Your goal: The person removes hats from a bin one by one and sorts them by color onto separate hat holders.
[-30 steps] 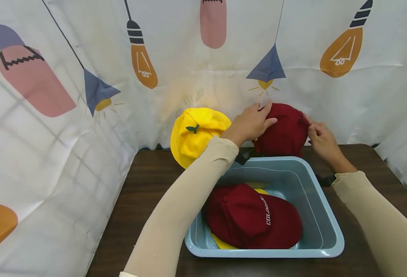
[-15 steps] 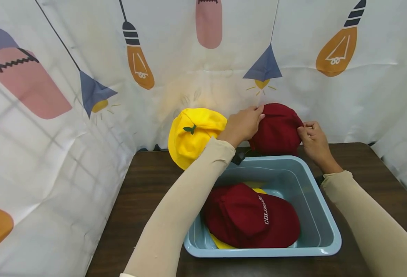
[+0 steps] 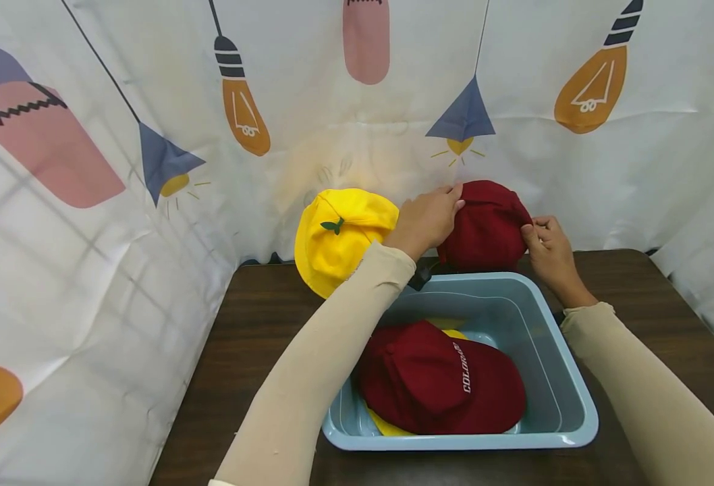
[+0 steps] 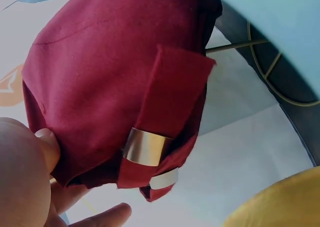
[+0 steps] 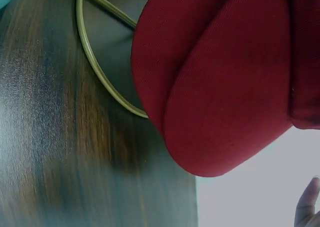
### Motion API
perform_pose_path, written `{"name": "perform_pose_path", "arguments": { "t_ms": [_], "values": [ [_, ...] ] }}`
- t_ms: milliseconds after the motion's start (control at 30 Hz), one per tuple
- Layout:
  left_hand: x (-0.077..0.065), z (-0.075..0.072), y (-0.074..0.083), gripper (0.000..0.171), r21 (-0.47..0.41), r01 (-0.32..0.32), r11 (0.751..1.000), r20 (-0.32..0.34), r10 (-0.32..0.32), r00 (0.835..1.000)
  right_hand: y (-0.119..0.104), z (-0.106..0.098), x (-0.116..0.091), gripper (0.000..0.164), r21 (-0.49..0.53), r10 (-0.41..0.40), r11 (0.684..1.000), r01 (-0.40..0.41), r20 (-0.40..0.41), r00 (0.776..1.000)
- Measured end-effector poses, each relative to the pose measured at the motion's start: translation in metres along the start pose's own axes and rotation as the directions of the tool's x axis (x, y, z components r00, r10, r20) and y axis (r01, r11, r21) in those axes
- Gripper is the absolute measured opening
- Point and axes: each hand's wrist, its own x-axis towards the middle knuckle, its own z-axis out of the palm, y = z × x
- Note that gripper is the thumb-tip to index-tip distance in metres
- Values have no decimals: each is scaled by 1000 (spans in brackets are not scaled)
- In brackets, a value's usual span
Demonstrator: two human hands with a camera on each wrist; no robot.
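Observation:
A maroon cap [image 3: 487, 226] is held upright behind the tub, between both hands. My left hand [image 3: 425, 219] pinches its left edge; in the left wrist view the thumb [image 4: 48, 147] presses on the cloth. Close by hangs the cap's back strap [image 4: 170, 94] with a metal buckle [image 4: 146, 147]. On the other side, my right hand [image 3: 553, 253] pinches the cap's right edge with thumb and fingers. The right wrist view shows the curved brim [image 5: 225, 97], with only a fingertip [image 5: 307, 202] at the lower right corner.
A blue tub [image 3: 575, 398] on the dark wooden table [image 3: 266, 304] holds another maroon cap [image 3: 442, 385] with white lettering, over something yellow [image 3: 387, 423]. A yellow hat [image 3: 345, 233] with a green sprout stands left. Gold wire [image 5: 92, 57] curves below the held cap.
Since a second ago, my left fingers have drawn in to pinch the cap's edge. My right hand has shifted slightly left with the cap. The last half second shows almost no movement.

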Motion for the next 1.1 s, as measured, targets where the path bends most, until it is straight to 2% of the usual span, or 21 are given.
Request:
{"name": "perform_pose_path", "arguments": {
  "t_ms": [200,300,400,533,667,833,967,1100],
  "values": [
    [-3,-2,0,57,19,-11,1000,8,11,1000,-6,-17,0,58,0,1,1000,-1,110,994],
    [-7,-6,1,61,21,-26,999,7,26,1000,-15,-29,3,55,10,0,1000,-1,132,991],
    [-14,-15,1,65,29,-60,998,-15,61,998,-29,-42,6,53,13,2,1000,-4,116,993],
    [-31,-35,1,65,47,-114,992,-57,117,991,-52,-56,8,51,12,-42,999,42,62,997],
    [-61,-60,-7,60,-10,-164,986,-102,162,981,-76,-65,7,51,33,-141,990,141,21,990],
    [-108,-81,-29,54,-133,-225,965,-188,198,962,-108,-70,2,46,70,-246,967,244,28,969],
    [-144,-86,-49,47,-201,-240,950,-266,182,947,-134,-71,-6,42,97,-328,943,320,80,941],
    [-175,-78,-69,41,-226,-241,944,-342,155,927,-153,-65,-13,42,104,-418,908,406,157,895]
  ]
}}
